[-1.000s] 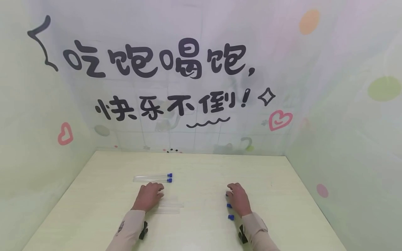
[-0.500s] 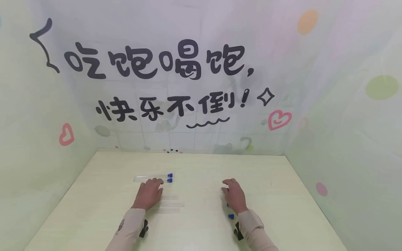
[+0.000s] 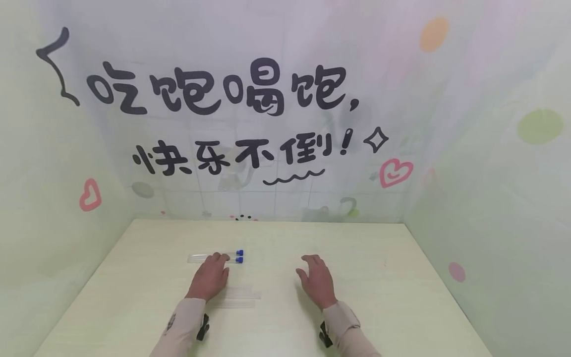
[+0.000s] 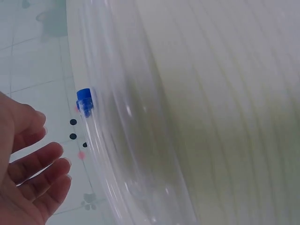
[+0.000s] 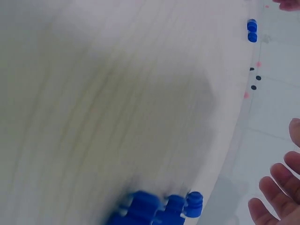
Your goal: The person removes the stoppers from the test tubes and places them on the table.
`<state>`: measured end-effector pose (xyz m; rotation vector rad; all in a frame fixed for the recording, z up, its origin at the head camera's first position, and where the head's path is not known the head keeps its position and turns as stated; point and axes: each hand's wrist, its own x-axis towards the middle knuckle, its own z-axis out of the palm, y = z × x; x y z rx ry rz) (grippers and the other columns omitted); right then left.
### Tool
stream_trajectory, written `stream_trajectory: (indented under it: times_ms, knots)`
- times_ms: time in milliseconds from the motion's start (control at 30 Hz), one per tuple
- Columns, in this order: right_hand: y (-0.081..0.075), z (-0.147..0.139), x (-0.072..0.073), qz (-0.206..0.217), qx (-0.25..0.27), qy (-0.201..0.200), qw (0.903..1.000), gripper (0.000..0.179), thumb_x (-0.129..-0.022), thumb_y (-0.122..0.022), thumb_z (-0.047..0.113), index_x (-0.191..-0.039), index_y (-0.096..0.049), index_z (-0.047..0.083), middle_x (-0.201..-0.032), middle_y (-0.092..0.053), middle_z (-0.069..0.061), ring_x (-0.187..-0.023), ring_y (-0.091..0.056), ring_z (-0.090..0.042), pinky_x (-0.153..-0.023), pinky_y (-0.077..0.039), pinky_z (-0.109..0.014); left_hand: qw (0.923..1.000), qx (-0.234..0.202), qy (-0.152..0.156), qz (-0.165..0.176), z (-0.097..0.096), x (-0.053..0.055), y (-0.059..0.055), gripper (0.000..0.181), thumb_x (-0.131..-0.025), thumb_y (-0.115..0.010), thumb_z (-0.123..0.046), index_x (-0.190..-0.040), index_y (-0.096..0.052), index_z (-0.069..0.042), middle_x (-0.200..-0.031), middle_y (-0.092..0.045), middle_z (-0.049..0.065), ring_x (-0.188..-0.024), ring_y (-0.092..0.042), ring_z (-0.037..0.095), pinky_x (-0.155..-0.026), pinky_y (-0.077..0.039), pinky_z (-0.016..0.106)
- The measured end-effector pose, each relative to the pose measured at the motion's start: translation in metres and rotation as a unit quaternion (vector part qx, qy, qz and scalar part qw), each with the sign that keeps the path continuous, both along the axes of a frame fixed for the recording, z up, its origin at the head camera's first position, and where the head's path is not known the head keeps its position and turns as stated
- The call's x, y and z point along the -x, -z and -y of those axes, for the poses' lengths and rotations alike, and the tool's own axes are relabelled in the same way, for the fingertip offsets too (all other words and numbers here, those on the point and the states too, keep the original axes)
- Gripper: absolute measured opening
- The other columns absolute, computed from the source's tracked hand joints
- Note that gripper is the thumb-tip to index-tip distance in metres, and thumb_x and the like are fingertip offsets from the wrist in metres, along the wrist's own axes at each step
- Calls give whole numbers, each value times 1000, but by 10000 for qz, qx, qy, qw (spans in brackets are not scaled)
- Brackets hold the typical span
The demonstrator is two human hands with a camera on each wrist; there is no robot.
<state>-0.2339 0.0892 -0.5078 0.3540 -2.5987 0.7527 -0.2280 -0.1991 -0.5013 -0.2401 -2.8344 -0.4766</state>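
Observation:
Two clear capped test tubes [image 3: 196, 258] lie side by side at the back left, their blue caps [image 3: 240, 256] pointing right. My left hand [image 3: 208, 277] hovers by them with loosely bent fingers and holds nothing; in the left wrist view one blue cap [image 4: 84, 96] shows beyond the fingers. Several uncapped clear tubes [image 3: 241, 304] lie just right of that hand. My right hand [image 3: 317, 280] is over the middle right, fingers spread and thumb apart, holding nothing. Loose blue caps [image 5: 143, 206] sit below it in the right wrist view; the hand and sleeve hide them in the head view.
Everything rests on a pale wood-grain table [image 3: 276, 248]. A printed curtain [image 3: 250, 198] with dark lettering stands along the back edge, and light side panels [image 3: 490, 213] close in left and right. A black strap [image 3: 325, 334] is at each wrist.
My right hand has shifted left with its fingers opening out, and the loose caps have become covered by it in the head view. The left hand has edged slightly toward the capped tubes.

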Motion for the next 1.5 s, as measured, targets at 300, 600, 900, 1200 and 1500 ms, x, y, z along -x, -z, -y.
stream_trajectory:
  times_ms: [300,600,900,1200,1500]
  knots:
    - [5,20,2,-62,50,-277,9996,35,-86,-70,17,-115,-58,3,-113,-59,-13,-101,-60,-29,-81,-51,-42,9995,276,-98,-109,13,12,6,27,-84,-66,-7,-110,-62,0,-99,-61,15,-91,-58,32,-75,-51,44]
    - [7,34,3,149,219,-627,9977,36,-87,-68,14,-118,-54,1,-116,-53,-14,-105,-58,-27,-85,-52,-39,9991,351,-233,78,16,18,2,27,-85,-65,-7,-111,-62,1,-101,-60,17,-92,-57,33,-76,-50,46]
    - [7,38,3,211,-17,-690,9974,36,-87,-68,15,-118,-55,2,-118,-54,-13,-109,-57,-27,-88,-51,-38,9982,557,-169,172,13,22,6,30,-84,-66,-6,-113,-62,1,-103,-60,17,-93,-57,33,-74,-50,46]
    - [6,39,6,223,-392,-956,9944,40,-88,-68,19,-122,-54,3,-121,-55,-12,-112,-56,-26,-93,-49,-37,9980,634,-51,-27,12,23,2,32,-81,-69,-3,-112,-62,-1,-103,-60,15,-94,-57,33,-76,-50,46]
    - [-1,44,7,247,-621,-1012,9926,43,-87,-69,22,-123,-55,5,-124,-56,-12,-113,-57,-26,-90,-49,-41,9970,740,-61,222,11,28,-4,35,-81,-70,-5,-115,-61,-2,-106,-59,16,-97,-56,34,-78,-48,48]
